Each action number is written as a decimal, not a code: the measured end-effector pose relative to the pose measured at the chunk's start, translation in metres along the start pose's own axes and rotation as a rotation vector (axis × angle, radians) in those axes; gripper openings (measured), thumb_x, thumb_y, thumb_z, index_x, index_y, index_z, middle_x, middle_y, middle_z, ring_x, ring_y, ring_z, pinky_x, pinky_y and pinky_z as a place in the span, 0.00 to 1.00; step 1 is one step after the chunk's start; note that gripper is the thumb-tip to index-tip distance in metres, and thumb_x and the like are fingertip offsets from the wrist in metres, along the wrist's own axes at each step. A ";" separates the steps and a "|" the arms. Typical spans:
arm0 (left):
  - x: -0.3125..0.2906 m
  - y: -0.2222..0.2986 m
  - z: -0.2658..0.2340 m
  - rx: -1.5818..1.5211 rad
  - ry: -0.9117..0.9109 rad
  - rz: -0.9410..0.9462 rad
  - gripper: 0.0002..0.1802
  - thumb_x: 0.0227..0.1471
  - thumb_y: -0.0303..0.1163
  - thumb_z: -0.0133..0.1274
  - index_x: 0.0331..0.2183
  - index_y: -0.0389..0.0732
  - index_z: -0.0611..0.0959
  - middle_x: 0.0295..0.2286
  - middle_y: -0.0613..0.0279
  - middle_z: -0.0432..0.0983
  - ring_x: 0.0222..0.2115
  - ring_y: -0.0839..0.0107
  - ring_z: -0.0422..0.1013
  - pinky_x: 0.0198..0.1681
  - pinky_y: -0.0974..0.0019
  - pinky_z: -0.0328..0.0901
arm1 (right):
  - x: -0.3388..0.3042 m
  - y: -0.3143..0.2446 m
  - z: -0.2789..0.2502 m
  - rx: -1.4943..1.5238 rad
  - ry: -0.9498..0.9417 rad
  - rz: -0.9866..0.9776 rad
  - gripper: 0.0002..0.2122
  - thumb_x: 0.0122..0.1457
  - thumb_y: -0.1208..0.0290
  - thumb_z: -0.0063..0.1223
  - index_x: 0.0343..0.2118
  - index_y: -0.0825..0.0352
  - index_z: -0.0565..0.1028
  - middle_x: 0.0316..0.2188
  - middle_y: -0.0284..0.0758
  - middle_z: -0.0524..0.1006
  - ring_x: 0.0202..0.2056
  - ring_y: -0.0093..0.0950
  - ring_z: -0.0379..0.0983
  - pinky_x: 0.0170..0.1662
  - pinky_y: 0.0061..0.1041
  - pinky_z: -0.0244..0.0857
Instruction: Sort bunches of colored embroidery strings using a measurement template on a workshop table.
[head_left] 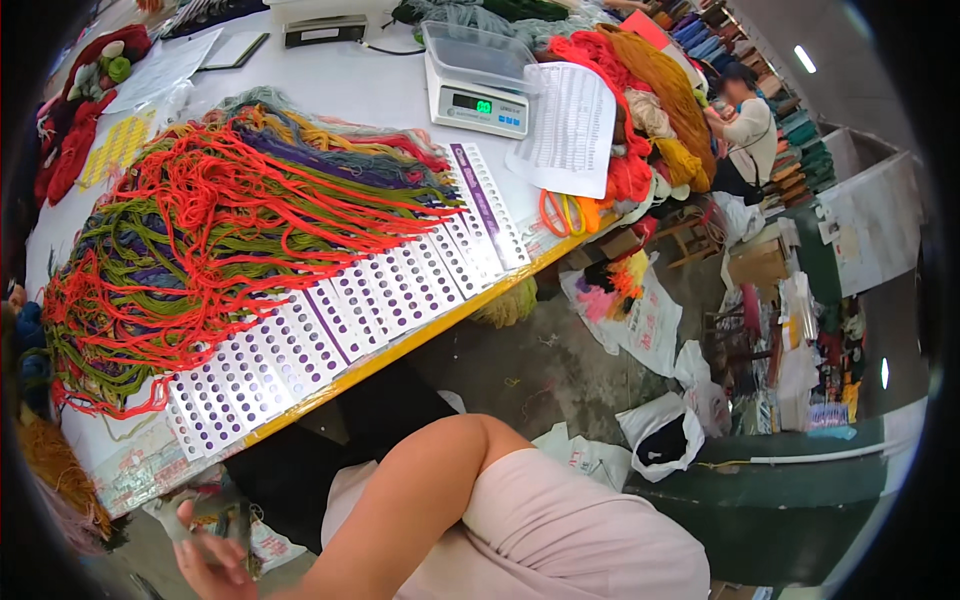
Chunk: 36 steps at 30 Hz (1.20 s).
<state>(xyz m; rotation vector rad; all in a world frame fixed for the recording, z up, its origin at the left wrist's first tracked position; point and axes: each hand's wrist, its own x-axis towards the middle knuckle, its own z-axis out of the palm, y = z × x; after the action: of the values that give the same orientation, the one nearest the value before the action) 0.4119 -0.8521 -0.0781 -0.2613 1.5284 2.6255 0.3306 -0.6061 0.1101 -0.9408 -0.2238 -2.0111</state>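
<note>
My right arm bends across my body from a pale pink sleeve. My right hand (212,565) is low at the left, below the table's near corner. Its fingers look partly bent and are blurred. A greyish-white thing lies by the fingertips; I cannot tell whether the hand holds it. My left hand is out of view. On the table (365,85) lies a big heap of red, olive, blue and yellow yarn strands (220,230). Their ends run toward white cards with rows of punched holes (385,295), which line the yellow-edged near side.
A digital scale (480,105) with a clear tray stands at the back, beside a printed sheet (568,125). More yarn (650,90) piles up at the right end. Plastic bags (660,435) lie on the floor. Another person (748,135) is beyond, near shelves.
</note>
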 end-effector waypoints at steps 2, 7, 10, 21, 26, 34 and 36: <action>0.007 0.006 0.018 0.043 0.057 0.022 0.32 0.60 0.49 0.34 0.56 0.35 0.61 0.38 0.60 0.71 0.36 0.74 0.68 0.42 0.68 0.64 | -0.011 -0.011 -0.004 -0.080 0.006 0.030 0.14 0.61 0.73 0.46 0.48 0.72 0.61 0.41 0.38 0.72 0.41 0.26 0.71 0.43 0.23 0.65; 0.016 -0.011 0.151 -0.009 0.097 0.001 0.34 0.56 0.52 0.39 0.52 0.33 0.66 0.51 0.51 0.63 0.51 0.61 0.63 0.53 0.58 0.60 | -0.094 -0.030 -0.056 -1.241 0.943 0.164 0.07 0.53 0.71 0.54 0.31 0.68 0.70 0.26 0.32 0.72 0.23 0.24 0.69 0.29 0.23 0.64; 0.029 -0.016 0.170 -0.042 -0.120 -0.062 0.33 0.57 0.47 0.38 0.55 0.32 0.63 0.51 0.53 0.62 0.51 0.64 0.62 0.54 0.62 0.57 | -0.123 -0.032 -0.069 -1.314 0.961 0.463 0.07 0.54 0.73 0.54 0.35 0.67 0.72 0.32 0.33 0.72 0.32 0.22 0.70 0.34 0.22 0.65; 0.038 -0.034 0.172 0.050 0.064 0.008 0.12 0.55 0.32 0.46 0.37 0.34 0.76 0.45 0.53 0.70 0.47 0.63 0.66 0.52 0.59 0.60 | -0.141 -0.039 -0.090 -1.282 0.748 0.247 0.10 0.56 0.73 0.53 0.40 0.70 0.76 0.46 0.36 0.74 0.45 0.31 0.69 0.48 0.27 0.62; 0.033 -0.023 0.172 0.164 0.191 0.040 0.10 0.55 0.30 0.46 0.34 0.33 0.77 0.43 0.55 0.71 0.44 0.66 0.67 0.50 0.62 0.60 | -0.138 -0.037 -0.095 -1.404 0.712 0.274 0.05 0.50 0.74 0.55 0.27 0.69 0.76 0.34 0.36 0.75 0.38 0.34 0.70 0.42 0.29 0.63; 0.008 -0.018 0.160 0.179 0.460 0.148 0.12 0.53 0.22 0.45 0.41 0.30 0.76 0.36 0.55 0.72 0.37 0.68 0.69 0.42 0.66 0.65 | -0.127 -0.025 -0.096 -0.992 0.823 0.484 0.05 0.57 0.73 0.52 0.29 0.68 0.76 0.27 0.28 0.75 0.28 0.16 0.69 0.31 0.20 0.63; 0.024 -0.009 0.158 0.028 0.397 0.053 0.18 0.54 0.22 0.44 0.47 0.28 0.73 0.34 0.57 0.73 0.36 0.69 0.70 0.42 0.66 0.65 | -0.128 -0.025 -0.102 -0.868 0.960 0.443 0.05 0.59 0.74 0.49 0.34 0.70 0.75 0.27 0.28 0.75 0.30 0.14 0.69 0.33 0.17 0.65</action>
<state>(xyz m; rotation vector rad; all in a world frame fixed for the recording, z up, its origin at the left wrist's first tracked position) 0.3741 -0.7103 -0.0135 -0.7919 1.6959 2.7074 0.2987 -0.5576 -0.0446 -0.3275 1.3370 -1.8807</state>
